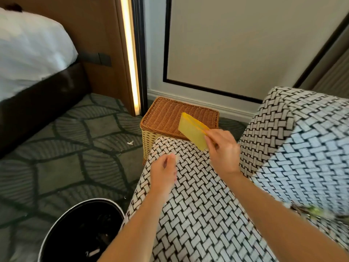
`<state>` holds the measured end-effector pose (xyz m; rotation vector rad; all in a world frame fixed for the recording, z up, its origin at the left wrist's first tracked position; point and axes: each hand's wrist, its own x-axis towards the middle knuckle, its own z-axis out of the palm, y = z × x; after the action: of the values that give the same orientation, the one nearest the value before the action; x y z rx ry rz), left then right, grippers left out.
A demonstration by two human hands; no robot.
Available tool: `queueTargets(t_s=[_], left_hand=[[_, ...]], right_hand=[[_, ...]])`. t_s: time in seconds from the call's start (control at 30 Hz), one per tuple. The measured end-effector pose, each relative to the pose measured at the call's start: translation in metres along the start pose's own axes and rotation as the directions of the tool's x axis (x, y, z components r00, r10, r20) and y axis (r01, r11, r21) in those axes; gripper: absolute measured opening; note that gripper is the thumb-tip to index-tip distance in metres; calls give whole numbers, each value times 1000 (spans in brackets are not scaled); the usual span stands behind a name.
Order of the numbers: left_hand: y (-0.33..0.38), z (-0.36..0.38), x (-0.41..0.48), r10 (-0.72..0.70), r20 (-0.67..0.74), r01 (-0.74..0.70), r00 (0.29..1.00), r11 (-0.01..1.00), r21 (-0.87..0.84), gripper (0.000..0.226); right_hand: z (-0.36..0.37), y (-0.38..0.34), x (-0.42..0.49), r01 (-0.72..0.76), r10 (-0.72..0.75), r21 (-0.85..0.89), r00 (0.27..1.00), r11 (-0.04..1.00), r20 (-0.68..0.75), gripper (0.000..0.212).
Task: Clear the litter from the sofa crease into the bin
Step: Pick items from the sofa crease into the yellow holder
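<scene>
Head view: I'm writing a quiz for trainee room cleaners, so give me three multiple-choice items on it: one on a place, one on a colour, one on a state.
1. Where does the bin stand?
A. on a table
B. on the carpet beside the sofa
C. on a shelf

2. What colour is the flat piece held in the right hand?
A. red
B. yellow
C. blue

3. The wicker basket is:
A. closed by its lid
B. open
C. lying on its side

Answers: 1 B, the bin sits on the patterned carpet by the sofa's end; 2 B, the piece is plainly yellow; 3 A, a brown woven lid covers its top.
</scene>
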<state>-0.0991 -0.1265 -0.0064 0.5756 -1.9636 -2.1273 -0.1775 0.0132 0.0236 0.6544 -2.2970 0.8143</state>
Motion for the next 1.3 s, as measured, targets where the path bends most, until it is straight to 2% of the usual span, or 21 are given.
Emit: queueTargets(t_s=[0.13, 0.23, 0.3, 0.37, 0.43, 0.5, 0.63, 0.8, 0.9, 0.97, 1.07, 1.2, 1.3], left_hand=[[23, -15, -52, -7, 16, 7, 1000, 1000, 25, 41], [53, -19, -90, 125, 24, -127, 992, 982, 138, 43], [77, -20, -119, 206, 75, -218, 976, 955, 202, 51], [93, -19, -129, 301, 151, -333, 942, 899, 285, 54], [105, -20, -151, 367, 262, -447, 893, 798, 404, 53], [112, -19, -171, 400, 311, -505, 862, 725, 468, 51], [122, -15, -193, 412, 371, -554, 832, 618, 557, 42], [128, -14, -219, 429, 413, -595, 804, 551, 586, 29], [129, -9, -233, 503, 395, -627, 769, 470, 622, 21], [128, -4, -239, 543, 395, -647, 741, 418, 638, 19], [124, 8, -248, 526, 465, -689, 712, 396, 607, 18], [114, 27, -251, 552, 496, -728, 670, 355, 586, 16], [96, 35, -247, 523, 540, -737, 659, 306, 603, 15]], right_hand=[[-53, -31, -19, -44, 42, 86, 999, 995, 34, 20], [-93, -53, -44, -25, 14, 120, 996, 992, 88, 14], [-123, -70, -66, -73, 53, 146, 989, 987, 135, 13], [-132, -78, -77, -145, 117, 166, 979, 975, 166, 13], [-154, -90, -94, -201, 172, 164, 970, 966, 173, 11], [-171, -102, -106, -214, 182, 190, 968, 958, 173, 11], [-191, -123, -116, -193, 154, 206, 969, 959, 194, 10], [-215, -136, -126, -200, 153, 257, 970, 945, 191, 10], [-228, -142, -130, -212, 168, 261, 969, 942, 182, 14], [-232, -143, -134, -255, 211, 248, 959, 935, 192, 20], [-239, -137, -140, -350, 314, 254, 934, 902, 173, 27], [-244, -126, -147, -474, 456, 304, 880, 827, 132, 16], [-243, -116, -159, -547, 509, 280, 837, 789, 202, 16]])
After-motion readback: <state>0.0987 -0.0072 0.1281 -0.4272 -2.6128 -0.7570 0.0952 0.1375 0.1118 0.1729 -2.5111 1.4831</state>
